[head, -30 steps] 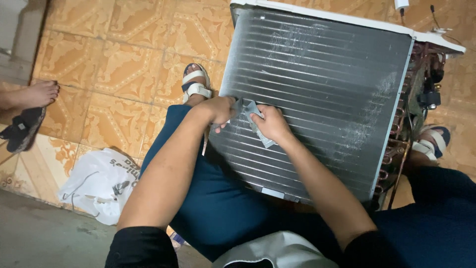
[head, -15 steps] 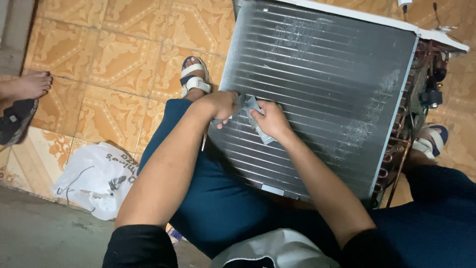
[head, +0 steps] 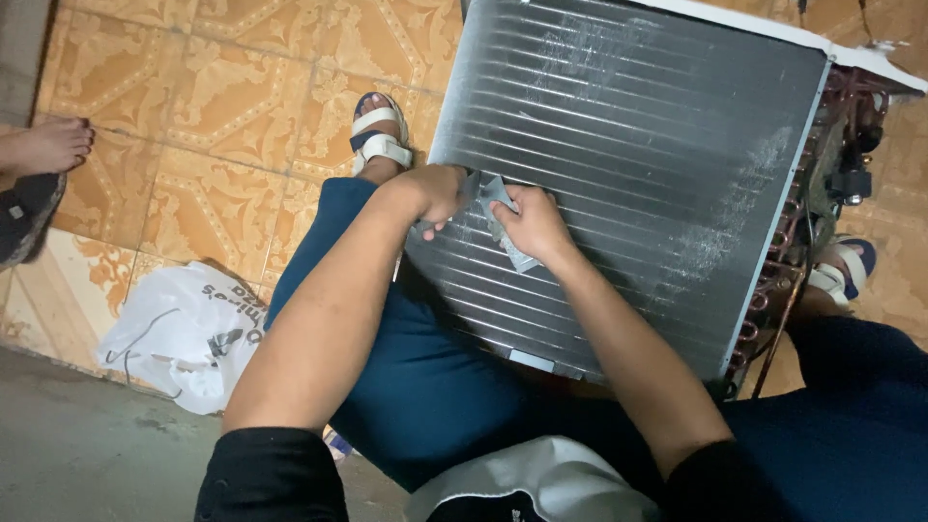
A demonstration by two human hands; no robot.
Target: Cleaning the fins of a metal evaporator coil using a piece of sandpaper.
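Both hands close together at finned coil panel's (head: 628, 164) left edge: left hand (head: 440, 193) touching fins, right hand (head: 530, 222) gripping small grey tool (head: 503, 227).

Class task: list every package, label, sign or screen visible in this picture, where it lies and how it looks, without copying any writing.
Plastic bag: on the tiled floor left of the person's left leg; white, crumpled, dark print on it.
Small tag: on the dark footwear at the left edge; pale, roughly square, too small to tell more.
No signs or screens in view.
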